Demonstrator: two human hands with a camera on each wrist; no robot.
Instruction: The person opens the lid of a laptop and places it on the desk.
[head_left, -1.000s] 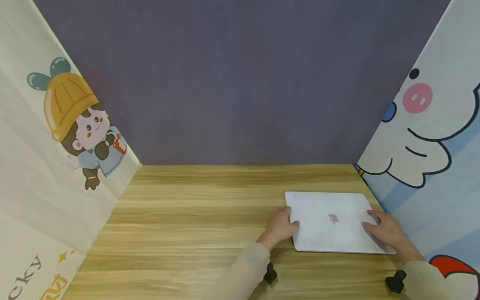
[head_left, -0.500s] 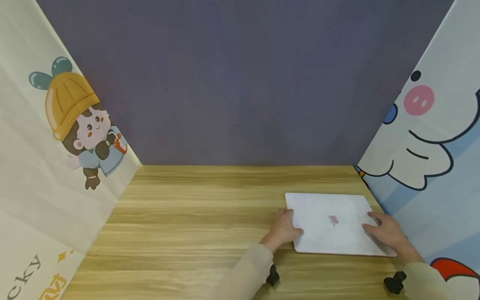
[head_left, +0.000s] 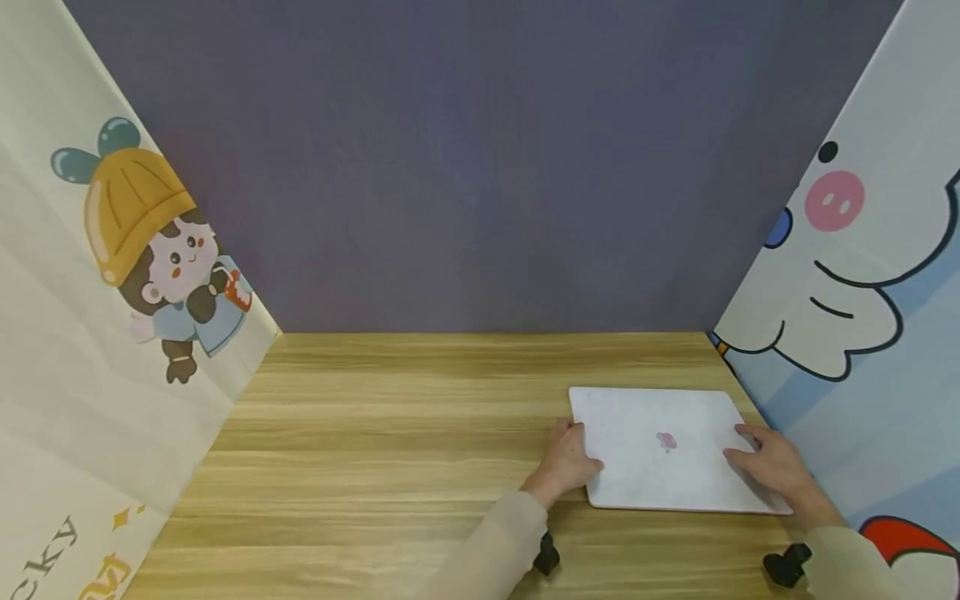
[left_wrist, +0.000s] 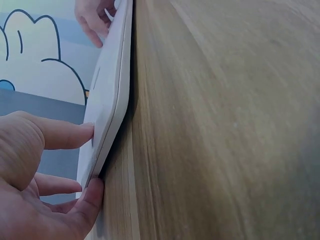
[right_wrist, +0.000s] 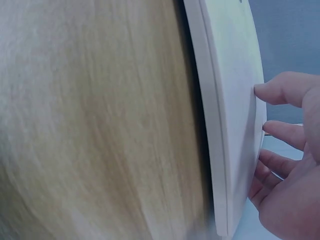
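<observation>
A closed silver laptop (head_left: 637, 467) with a pinkish apple logo lies flat on the wooden table at the right. At its left edge my left hand (head_left: 564, 462) grips the side, thumb on the lid. The left wrist view shows a fingertip (left_wrist: 92, 197) tucked against the lower edge of the laptop (left_wrist: 107, 107). My right hand (head_left: 776, 462) holds the opposite edge, its thumb also resting on the lid. In the right wrist view the other fingers (right_wrist: 285, 132) reach along the laptop's far side, their tips partly hidden behind it.
The wooden table (head_left: 360, 442) extends left of the laptop. A dark panel (head_left: 480, 167) stands behind it, with cartoon-printed sheets (head_left: 885, 333) along both sides. Small black devices (head_left: 786, 567) sit at both wrists, by the sleeves.
My left hand has shifted slightly to the right, its thumb now a little farther over the lid. The right hand and the laptop show no clear movement.
</observation>
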